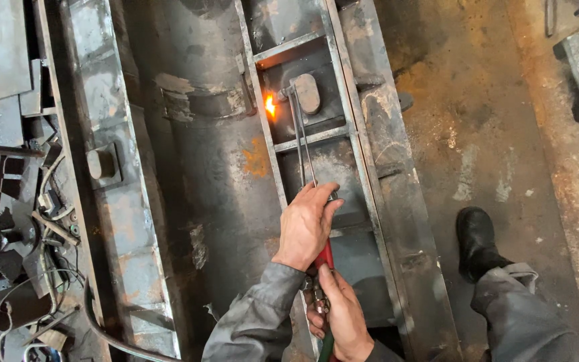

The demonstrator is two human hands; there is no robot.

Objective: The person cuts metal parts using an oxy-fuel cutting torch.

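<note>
Left hand (306, 226): fingers wrapped tight around the forward part of the cutting torch (303, 134), knuckles up, thumb side toward the tubes. Right hand (343, 318): fingers closed around the red rear grip and valve body of the same torch, just behind and touching the left hand. Both sleeves are grey work cloth.

The torch's thin twin tubes run from the left hand straight away from the person, over the steel frame (363, 134). The bent head sits at the far end, and the flame (271, 106) burns orange against the frame's left rail, just beside a rounded plate piece (308, 92) inside the frame. Hoses (326, 345), red and green, leave the grip at the bottom edge of the view.

Left of the frame lies a large dark steel pipe (209, 134) with a band around it and rust patches. Further left, a second channel section (112, 167) with a small block fixed on it, then a scrap pile with cables (28, 221).

Right of the frame: the person's black boot (477, 241) and grey trouser leg on a rust-stained floor (504, 100).
</note>
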